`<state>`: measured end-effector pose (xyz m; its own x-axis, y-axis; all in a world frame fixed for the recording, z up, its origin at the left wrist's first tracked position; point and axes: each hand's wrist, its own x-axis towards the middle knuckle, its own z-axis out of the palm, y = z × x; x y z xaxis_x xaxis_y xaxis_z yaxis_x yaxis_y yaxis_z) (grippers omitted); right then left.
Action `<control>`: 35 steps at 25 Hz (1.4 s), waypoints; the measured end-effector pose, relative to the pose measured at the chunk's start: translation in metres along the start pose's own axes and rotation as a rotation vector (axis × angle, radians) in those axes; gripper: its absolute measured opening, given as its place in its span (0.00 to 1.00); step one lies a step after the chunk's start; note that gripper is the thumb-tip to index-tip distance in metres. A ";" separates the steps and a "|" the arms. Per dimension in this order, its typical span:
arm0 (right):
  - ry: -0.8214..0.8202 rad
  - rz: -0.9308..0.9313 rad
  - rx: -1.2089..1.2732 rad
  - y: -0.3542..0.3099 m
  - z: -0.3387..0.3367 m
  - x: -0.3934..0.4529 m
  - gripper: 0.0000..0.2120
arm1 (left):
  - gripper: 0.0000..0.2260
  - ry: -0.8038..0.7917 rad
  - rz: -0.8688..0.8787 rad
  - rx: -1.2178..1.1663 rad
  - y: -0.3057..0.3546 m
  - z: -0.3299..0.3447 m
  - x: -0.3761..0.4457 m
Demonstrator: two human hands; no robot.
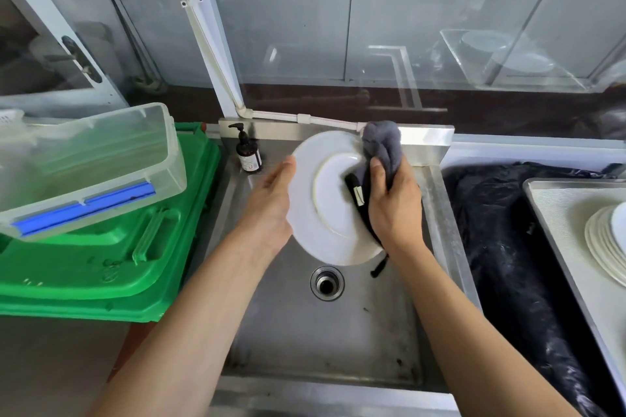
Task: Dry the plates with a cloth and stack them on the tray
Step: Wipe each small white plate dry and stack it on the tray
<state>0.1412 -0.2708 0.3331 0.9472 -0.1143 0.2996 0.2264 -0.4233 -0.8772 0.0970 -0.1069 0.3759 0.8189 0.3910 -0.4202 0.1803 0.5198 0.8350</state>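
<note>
Sink (338, 342) sits under both your hands, so any drips off the plate fall to the drain (327, 282) directly below the grip, not onto the worktop.

Green crate (101, 247) with the clear tub (95, 159) tilted on top sits well left of your left hand; I'd guess that's the wet supply side, contents not visible.

Tray (559, 213) is well right of your right hand, carrying the stack of plates (606, 244). My read: work flows left to right, so the dried plate has a short carry. Black plastic sheet (508, 264) lies between sink and tray.

Plate (325, 213) is held on edge over the sink, underside ring facing you. Your left hand (271, 210) cradles the left rim with fingers curled behind and thumb along the edge: that grip frees the whole face for wiping.

Your right hand (393, 206) bunches the grey cloth (382, 145), pressing it on the plate's right side, thumb clamped over the fabric. Cloth has a black trim and a small tag (359, 196); print unreadable.

Pump bottle (248, 154) stands just beyond your left thumb at the sink's back corner. White label, small red mark, text too small to read.
</note>
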 end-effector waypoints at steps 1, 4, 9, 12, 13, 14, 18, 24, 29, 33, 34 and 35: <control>0.026 0.061 0.029 0.005 0.001 -0.010 0.05 | 0.14 0.003 0.003 -0.002 0.003 -0.001 0.003; 0.074 0.147 0.148 0.015 0.007 -0.044 0.11 | 0.15 0.023 0.010 -0.028 0.008 -0.003 0.008; 0.064 0.081 0.235 0.026 0.017 -0.101 0.25 | 0.12 -0.012 0.042 -0.082 0.015 0.001 0.010; -0.023 -0.214 0.010 0.017 0.025 -0.119 0.30 | 0.13 0.039 0.066 -0.093 0.012 0.007 0.010; -0.062 -0.355 -0.077 0.015 0.028 -0.121 0.29 | 0.13 0.070 0.072 -0.068 0.009 0.008 0.010; -0.102 -0.477 -0.140 0.013 0.031 -0.122 0.29 | 0.13 0.101 0.066 -0.023 0.006 0.007 0.009; -0.210 -0.698 -0.201 0.019 0.029 -0.116 0.28 | 0.13 0.137 0.015 -0.001 0.002 -0.004 0.009; -0.016 -0.132 0.092 0.037 0.009 -0.116 0.25 | 0.11 0.002 0.043 -0.042 0.008 -0.007 0.002; 0.113 0.138 0.122 0.019 -0.011 -0.045 0.14 | 0.16 -0.129 -0.038 0.075 0.003 -0.005 -0.019; -0.001 -0.022 0.010 -0.003 -0.015 -0.015 0.11 | 0.09 -0.183 -0.004 0.150 -0.009 0.002 -0.026; -0.041 -0.111 -0.001 -0.009 -0.014 -0.015 0.11 | 0.08 -0.168 0.003 0.179 -0.013 0.003 -0.026; -0.094 -0.208 -0.022 -0.015 -0.011 -0.017 0.13 | 0.08 -0.147 0.009 0.211 -0.017 0.004 -0.025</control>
<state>0.1194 -0.2722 0.3450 0.8977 0.0609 0.4363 0.4152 -0.4482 -0.7917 0.0756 -0.1280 0.3735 0.8887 0.2723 -0.3688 0.2695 0.3404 0.9008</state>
